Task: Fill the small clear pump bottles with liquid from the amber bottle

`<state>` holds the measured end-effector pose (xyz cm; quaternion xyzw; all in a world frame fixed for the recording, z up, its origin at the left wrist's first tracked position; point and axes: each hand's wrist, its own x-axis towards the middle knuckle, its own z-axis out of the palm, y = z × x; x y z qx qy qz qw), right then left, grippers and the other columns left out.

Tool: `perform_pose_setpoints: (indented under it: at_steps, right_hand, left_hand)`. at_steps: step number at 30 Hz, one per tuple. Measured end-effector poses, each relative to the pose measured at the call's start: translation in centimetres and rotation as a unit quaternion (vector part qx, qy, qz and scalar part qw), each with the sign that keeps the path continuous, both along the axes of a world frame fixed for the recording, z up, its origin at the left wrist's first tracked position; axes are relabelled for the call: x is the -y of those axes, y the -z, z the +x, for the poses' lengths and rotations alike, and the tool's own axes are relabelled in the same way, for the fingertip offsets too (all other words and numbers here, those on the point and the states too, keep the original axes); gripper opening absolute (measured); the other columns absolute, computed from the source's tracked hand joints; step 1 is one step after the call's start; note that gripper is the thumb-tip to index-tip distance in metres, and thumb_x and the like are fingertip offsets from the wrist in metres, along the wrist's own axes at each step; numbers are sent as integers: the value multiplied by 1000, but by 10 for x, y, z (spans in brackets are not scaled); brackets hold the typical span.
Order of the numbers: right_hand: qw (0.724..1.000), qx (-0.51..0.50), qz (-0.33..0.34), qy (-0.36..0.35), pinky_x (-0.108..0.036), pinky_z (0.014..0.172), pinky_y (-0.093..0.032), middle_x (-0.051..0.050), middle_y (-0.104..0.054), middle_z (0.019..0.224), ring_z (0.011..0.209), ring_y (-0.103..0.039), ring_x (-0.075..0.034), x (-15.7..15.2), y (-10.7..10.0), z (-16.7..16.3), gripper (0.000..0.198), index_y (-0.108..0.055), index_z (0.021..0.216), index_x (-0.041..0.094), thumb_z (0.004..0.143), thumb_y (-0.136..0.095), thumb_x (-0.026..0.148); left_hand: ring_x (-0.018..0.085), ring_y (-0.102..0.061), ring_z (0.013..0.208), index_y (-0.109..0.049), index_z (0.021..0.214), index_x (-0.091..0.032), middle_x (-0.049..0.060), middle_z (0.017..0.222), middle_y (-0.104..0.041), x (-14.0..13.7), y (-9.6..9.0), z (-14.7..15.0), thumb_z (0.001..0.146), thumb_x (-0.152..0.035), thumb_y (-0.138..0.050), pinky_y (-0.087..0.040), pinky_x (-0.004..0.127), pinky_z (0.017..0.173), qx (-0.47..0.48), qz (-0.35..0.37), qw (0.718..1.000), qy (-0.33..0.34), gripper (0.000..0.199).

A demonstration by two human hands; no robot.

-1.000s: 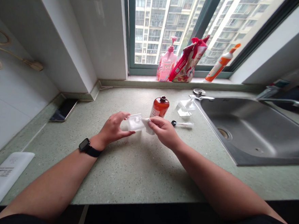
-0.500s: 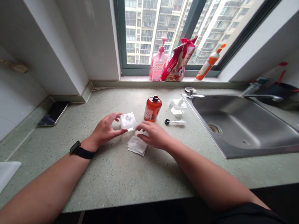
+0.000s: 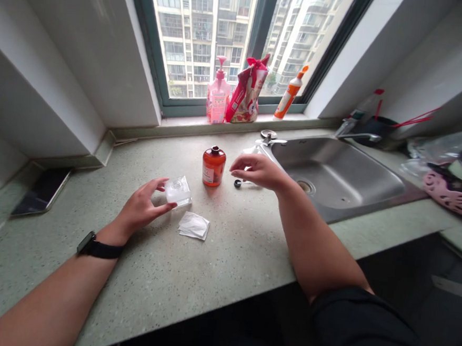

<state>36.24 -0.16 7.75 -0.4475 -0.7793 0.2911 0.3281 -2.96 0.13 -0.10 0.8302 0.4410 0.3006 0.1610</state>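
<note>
My left hand [image 3: 145,201] has its thumb and fingers around the sides of a clear square container [image 3: 178,191] with a round opening on top, resting on the counter. My right hand [image 3: 258,170] hovers to the right of the amber bottle [image 3: 213,166], fingers loosely bent and apart, with nothing seen in them. Partly beneath it lies a black cap [image 3: 237,183] with a pale stem. Behind that hand a clear, pump-like piece [image 3: 252,148] is mostly covered. The amber bottle stands upright, its mouth uncapped. Folded white tissue [image 3: 194,226] lies near the clear container.
A steel sink [image 3: 331,204] with a tap [image 3: 360,135] is on the right. Along the windowsill stand a pink pump bottle [image 3: 218,95], a red bag [image 3: 246,92] and an orange-and-white bottle [image 3: 288,97]. A phone [image 3: 42,190] lies at the left.
My right hand has moved right and away from the clear container to above the black cap. My left hand stays at the container. The view has turned right.
</note>
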Motion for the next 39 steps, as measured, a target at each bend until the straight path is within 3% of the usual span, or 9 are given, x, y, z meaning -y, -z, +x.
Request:
perform_pose_setpoints:
  at_steps: [3,6,10,14,20,25,33,36,39]
  right_hand:
    - [989,111,-41,93,-35,79,-55,-6,-78,94,86,-71,-21,-6,0,30,25,-80,102,21,85,-80,40]
    - [940,275,-107,168,-36,82,-54,-10,-80,108,94,-73,-25,-12,7,53,33,-83,106,21,75,-89,29]
    - [902,370,-160,156,-35,84,-54,-14,-77,126,107,-72,-30,-17,16,65,47,-83,116,20,70,-93,25]
    - [893,389,-171,150,-35,78,-51,-12,-79,113,97,-72,-28,-20,20,64,40,-83,113,19,74,-89,25]
    - [920,319,-179,141,-37,83,-53,-9,-81,105,96,-72,-28,-15,8,74,36,-84,103,23,72,-89,41]
    - [969,160,-165,88,-43,92,-55,-9,-79,111,103,-71,-29,4,-31,65,56,-80,107,23,74,-83,69]
    - [994,83,-66,-18,-40,85,-57,-8,-76,105,97,-68,-25,14,-104,-16,55,-75,109,23,82,-80,71]
    - [994,104,-16,-30,-39,81,-56,-8,-76,100,92,-69,-25,6,-106,-49,50,-75,111,24,88,-74,68]
    - [991,128,30,-31,-39,77,-56,-7,-76,94,87,-69,-23,-5,-94,-75,43,-77,107,23,91,-69,63]
  left_hand:
    - [32,-77,109,-61,142,-22,13,125,-77,0,0,0,87,-73,-76,-62,52,103,-1,-7,1000,0,76]
    - [32,-76,110,-61,142,-21,13,125,-76,0,0,1,87,-72,-76,-61,53,104,0,-12,1000,-1,77]
    - [32,-76,110,-61,142,-22,13,125,-76,1,0,1,87,-71,-77,-61,52,104,-1,-11,1000,-2,75]
    - [31,-77,110,-61,142,-22,13,128,-76,1,-2,1,88,-69,-77,-62,51,103,3,-12,1000,3,74]
    - [32,-75,114,-59,145,-22,13,131,-74,3,-2,3,88,-68,-76,-60,52,105,9,-39,999,3,75]
    - [32,-74,117,-58,145,-21,13,132,-73,6,-4,5,88,-62,-78,-58,52,108,28,-59,998,5,73]
    - [31,-74,116,-59,144,-21,14,134,-72,6,-2,6,87,-54,-84,-58,51,107,60,-58,996,21,70]
    - [31,-74,117,-59,144,-21,14,135,-72,6,0,6,88,-54,-85,-57,51,109,65,-51,996,26,70]
    - [30,-74,116,-58,144,-22,13,134,-73,6,1,5,87,-55,-85,-58,50,107,66,-46,996,27,71]
